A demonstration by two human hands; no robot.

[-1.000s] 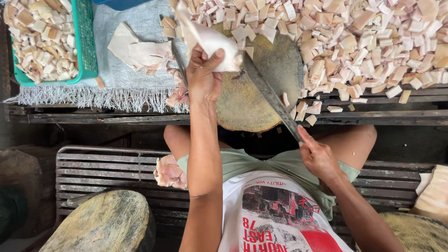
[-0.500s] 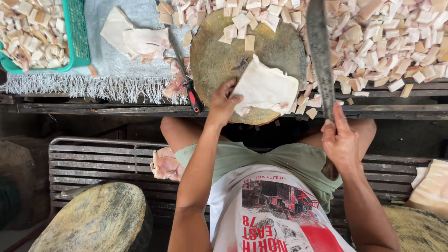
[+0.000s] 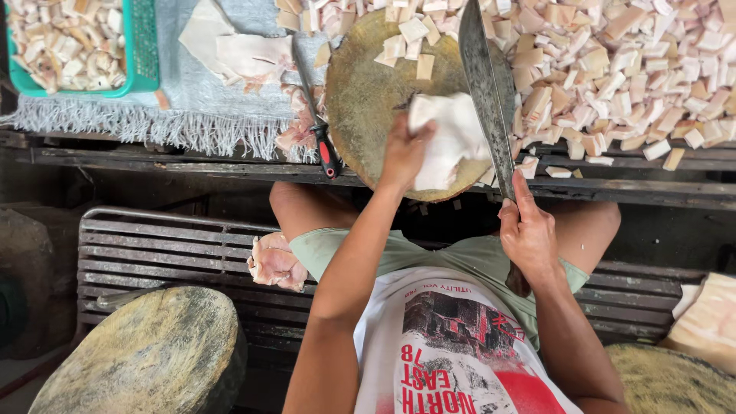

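Moved since earlier frame: left hand point(image 3: 404, 152) has carried the pale slab point(image 3: 452, 138) from high over the cut pieces down onto the round block point(image 3: 368, 100); the cleaver point(image 3: 484, 84) has swung from lying slantwise across the block's right side to nearly straight up the frame.
Left arm: reaches forward from lower centre, elbow bent, forearm slanting up to the block.
Left hand: fingers curled and pressed on the slab's left edge, holding it down.
Pale slab: flat on the near right part of the round block, its right edge touching the cleaver blade.
Right arm: bent, forearm rising from lower right.
Right hand point(image 3: 529, 234): clenched round the cleaver handle, thumb lying along it, just off the block's near edge.
Cleaver: long dark blade, tip pointing away from the person.
Heap of cut pieces point(image 3: 613, 69): beyond and right of the block.
Red-handled knife point(image 3: 316, 115): lying left of the block, untouched.
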